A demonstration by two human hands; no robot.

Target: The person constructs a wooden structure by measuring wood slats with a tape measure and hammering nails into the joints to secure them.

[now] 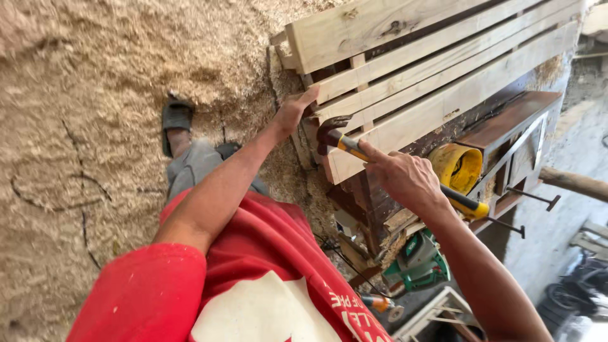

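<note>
**woodnoob:** What's going on with the hammer (354, 149) here? How's it being held?

**sawdust_sam:** Right hand (405, 177) is wrapped around the yellow and black handle about mid-length, fingers closed on it, index finger stretched along the shaft toward the head. The dark steel head sits right up against the lower slat of the pale wooden frame (437, 69). Left hand (292, 111) is flat, fingers spread, pressing on the frame's end, not clutching anything.

**woodnoob:** Which way is it pointing?

**sawdust_sam:** Long axis runs diagonally, head up-left at the frame, butt end down-right near the yellow bucket (457, 166).

**woodnoob:** Tricky to handle?

**sawdust_sam:** I'd guess it's head-heavy and stiff, with a grippy handle, so not slippery. Holding it nearer the butt would give more swing; mid-handle like this looks like more control. The frame looks rigid and fairly heavy, so best steadied by its end rail.

**woodnoob:** Anything else around?

**sawdust_sam:** Sawdust all over the floor (95, 95), and a green power tool (418, 263) down below.
</note>
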